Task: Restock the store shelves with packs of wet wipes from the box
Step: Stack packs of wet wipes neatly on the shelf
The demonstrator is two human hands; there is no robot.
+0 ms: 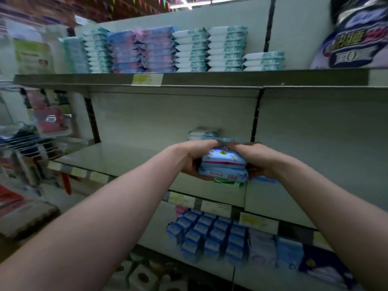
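A small stack of blue wet wipe packs hangs just above the front of the middle shelf, held from both sides. My left hand grips its left end and my right hand grips its right end, fingers curled over the top. Behind the stack, a few white and teal packs lie at the back of the same shelf. The top shelf carries rows of stacked teal, white and blue-pink wipe packs. The box is out of view.
A large dark detergent bag stands on the top shelf at the right. Blue packets fill the lower shelf below my hands. A wire rack with goods stands at the left. The picture is blurred by motion.
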